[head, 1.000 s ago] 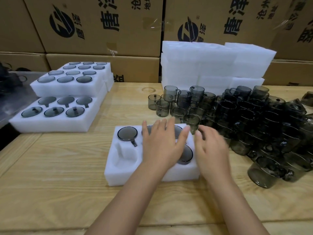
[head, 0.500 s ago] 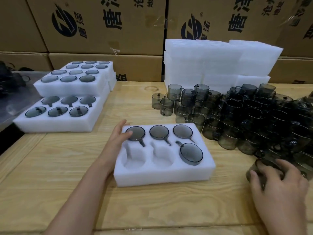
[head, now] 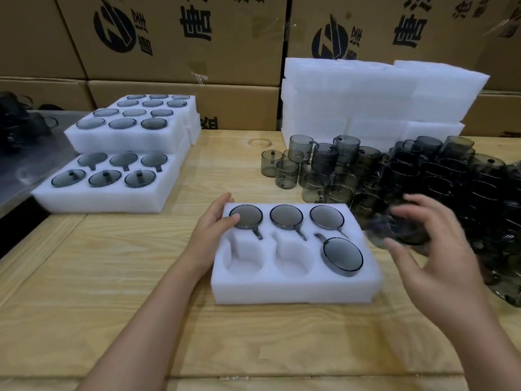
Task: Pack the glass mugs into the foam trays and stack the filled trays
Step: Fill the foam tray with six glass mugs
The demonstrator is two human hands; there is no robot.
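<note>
A white foam tray (head: 293,289) lies on the wooden table in front of me. Several smoky glass mugs sit in its slots, and two front slots, left and middle, are bare. My left hand (head: 214,221) holds the tray's far left corner, thumb on the rim of the back-left mug (head: 246,217). My right hand (head: 431,249) grips a blurred glass mug (head: 394,230) in the air just right of the tray. A big pile of loose mugs (head: 423,176) covers the table's right side.
Filled foam trays (head: 112,193) are stacked in steps at the left. Blank foam trays (head: 366,94) are piled at the back behind the loose mugs. Cardboard boxes (head: 183,38) form a wall behind the table. A dark object (head: 17,119) lies far left.
My right hand has lifted a mug out of the pile and carried it left and up toward the tray. My left hand has slid onto the tray's far left corner.
</note>
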